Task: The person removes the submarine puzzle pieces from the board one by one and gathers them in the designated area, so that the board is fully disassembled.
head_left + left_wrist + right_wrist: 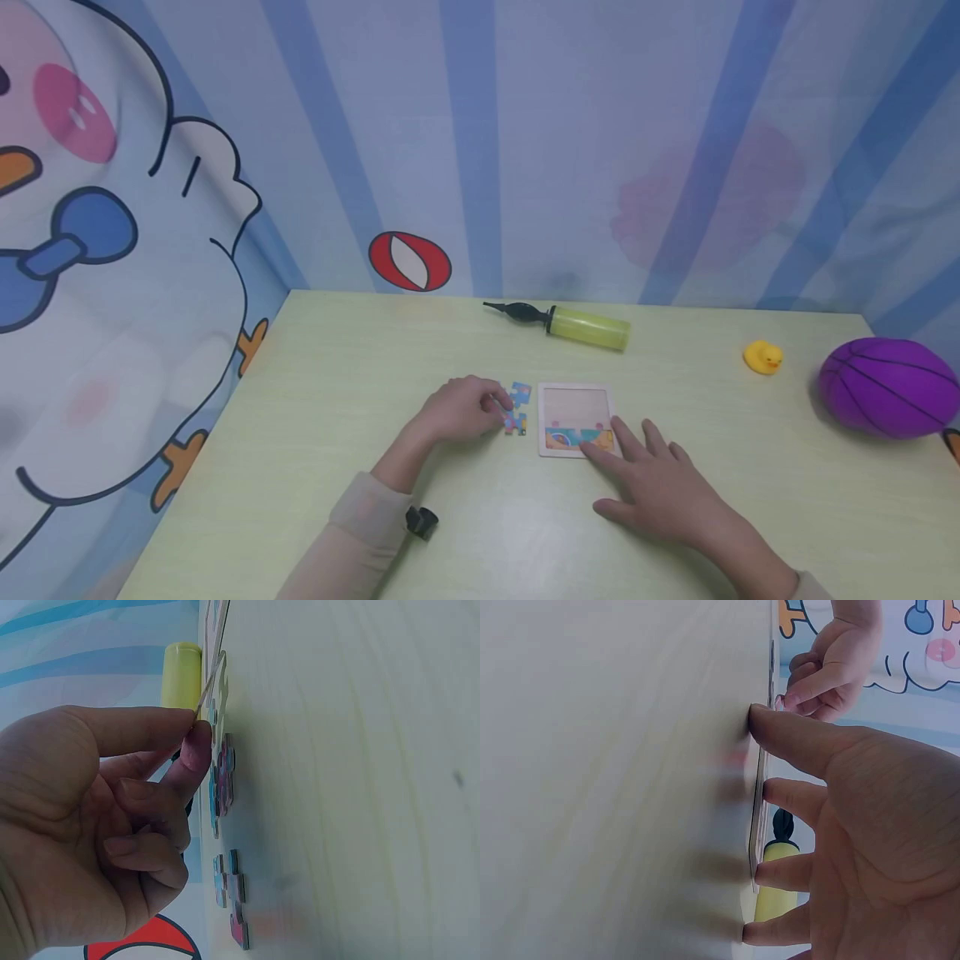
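Note:
The left hand (pixel 463 410) pinches a thin puzzle piece (pixel 204 691) between thumb and index finger, its other fingers curled. Several colourful pieces (pixel 520 393) lie around it, left of a square puzzle tray (pixel 576 386). Along its lower edge the tray holds fitted pieces (pixel 576 438) in blue and orange; its upper part shows bare backing. The right hand (pixel 660 492) is spread, fingers straight, with fingertips on the tray's right and lower edge and the thumb on the table. In the right wrist view the right hand (pixel 885 825) touches the tray's side, and the left hand (pixel 836 664) is beyond it.
A yellow-green hand pump (pixel 588 327) with a black nozzle lies behind the tray. A yellow toy duck (pixel 763 357) and a purple ball (pixel 888 387) are at the right of the table (pixel 337 350). A printed cloth hangs behind. A black clip-like object (pixel 422 523) is beside the left sleeve.

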`<state>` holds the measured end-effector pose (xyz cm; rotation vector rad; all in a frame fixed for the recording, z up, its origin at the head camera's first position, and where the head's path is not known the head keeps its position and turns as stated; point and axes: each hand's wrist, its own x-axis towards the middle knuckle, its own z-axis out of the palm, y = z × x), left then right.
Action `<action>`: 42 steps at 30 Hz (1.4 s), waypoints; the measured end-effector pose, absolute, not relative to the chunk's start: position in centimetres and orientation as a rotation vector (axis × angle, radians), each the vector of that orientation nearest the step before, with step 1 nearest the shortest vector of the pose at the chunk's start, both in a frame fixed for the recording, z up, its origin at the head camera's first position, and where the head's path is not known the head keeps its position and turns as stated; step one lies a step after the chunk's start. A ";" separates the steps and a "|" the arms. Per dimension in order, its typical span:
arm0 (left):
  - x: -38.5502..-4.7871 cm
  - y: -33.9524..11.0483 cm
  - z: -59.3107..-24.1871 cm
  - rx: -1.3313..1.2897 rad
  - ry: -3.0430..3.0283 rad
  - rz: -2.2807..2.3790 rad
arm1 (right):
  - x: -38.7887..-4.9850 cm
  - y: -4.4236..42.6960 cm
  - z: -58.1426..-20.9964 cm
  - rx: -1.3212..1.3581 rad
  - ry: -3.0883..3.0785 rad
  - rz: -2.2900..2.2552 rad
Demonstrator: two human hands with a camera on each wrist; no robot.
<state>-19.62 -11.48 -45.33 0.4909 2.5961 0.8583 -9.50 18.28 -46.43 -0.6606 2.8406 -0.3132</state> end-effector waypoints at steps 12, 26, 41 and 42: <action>-19.6 -11.1 -45.4 0.471 2.650 0.818 | -9.4 18.3 -46.5 -0.662 2.858 -0.314; -19.8 -8.8 -44.9 0.604 2.576 0.855 | -9.5 18.3 -46.7 -0.730 2.930 -0.307; -19.0 -5.4 -46.2 0.612 2.628 0.735 | -9.7 18.0 -46.5 -0.680 2.896 -0.286; -18.9 -5.3 -46.3 0.610 2.639 0.724 | -9.7 18.0 -46.4 -0.678 2.894 -0.285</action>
